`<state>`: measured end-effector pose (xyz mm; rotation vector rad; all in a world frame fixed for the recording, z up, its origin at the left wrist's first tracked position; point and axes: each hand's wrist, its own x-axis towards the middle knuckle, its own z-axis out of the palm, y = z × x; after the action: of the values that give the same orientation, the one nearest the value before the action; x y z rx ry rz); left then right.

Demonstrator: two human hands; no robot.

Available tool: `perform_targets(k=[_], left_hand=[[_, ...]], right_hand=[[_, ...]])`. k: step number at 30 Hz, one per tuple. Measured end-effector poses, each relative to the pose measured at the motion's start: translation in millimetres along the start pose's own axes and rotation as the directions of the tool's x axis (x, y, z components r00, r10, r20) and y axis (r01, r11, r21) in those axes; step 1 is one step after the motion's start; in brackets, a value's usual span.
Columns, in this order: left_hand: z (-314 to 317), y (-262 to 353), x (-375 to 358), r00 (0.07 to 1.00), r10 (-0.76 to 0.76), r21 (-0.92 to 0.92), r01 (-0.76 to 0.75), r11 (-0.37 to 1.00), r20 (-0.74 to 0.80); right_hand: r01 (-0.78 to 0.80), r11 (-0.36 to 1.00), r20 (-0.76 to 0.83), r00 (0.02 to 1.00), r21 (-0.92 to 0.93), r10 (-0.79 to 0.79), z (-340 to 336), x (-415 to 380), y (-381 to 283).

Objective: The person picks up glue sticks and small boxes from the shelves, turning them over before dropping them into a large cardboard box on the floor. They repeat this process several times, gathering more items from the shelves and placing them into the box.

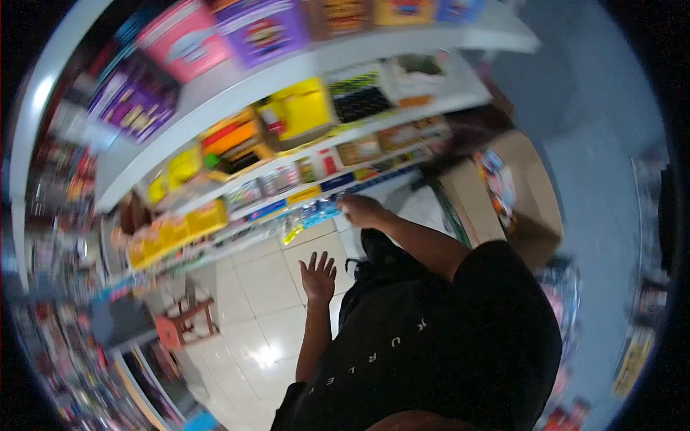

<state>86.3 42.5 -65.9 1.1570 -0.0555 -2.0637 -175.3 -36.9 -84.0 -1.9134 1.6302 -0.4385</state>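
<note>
My left hand [318, 279] is held over the tiled floor with its fingers spread and nothing in it. Near the lowest shelf, my right hand [361, 210] is closed at the edge of a row of small blue and clear packets [316, 212]. Something small and whitish shows at its fingertips, too blurred to name. Above the packets runs a shelf of small boxes [280, 179]. A yellow box [300, 108] and a black box with green marks [358, 93] stand one shelf higher.
Pink [185, 42] and purple cartons [260, 32] line the top shelf. An open cardboard box [535, 194] with packets inside stands at the right. A reddish-brown stool [188, 321] is on the floor at the lower left, near more packed shelves.
</note>
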Motion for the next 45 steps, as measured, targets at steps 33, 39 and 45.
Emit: perform_targets(k=[33,39,45], left_hand=[[173,-201,11,0.914,-0.239,0.779,0.404,0.479,-0.326],[171,-205,3,0.893,-0.199,0.741,0.447,0.501,-0.405],[170,-206,0,0.915,-0.170,0.792,0.402,0.460,-0.366]], right_hand=[[-0.435,0.754,-0.465,0.601,0.492,0.650,47,-289,501],[-0.157,0.251,-0.152,0.468,0.955,0.871,-9,-234,483],[-0.617,0.673,-0.295,0.608,0.408,0.737,-32,-275,455]])
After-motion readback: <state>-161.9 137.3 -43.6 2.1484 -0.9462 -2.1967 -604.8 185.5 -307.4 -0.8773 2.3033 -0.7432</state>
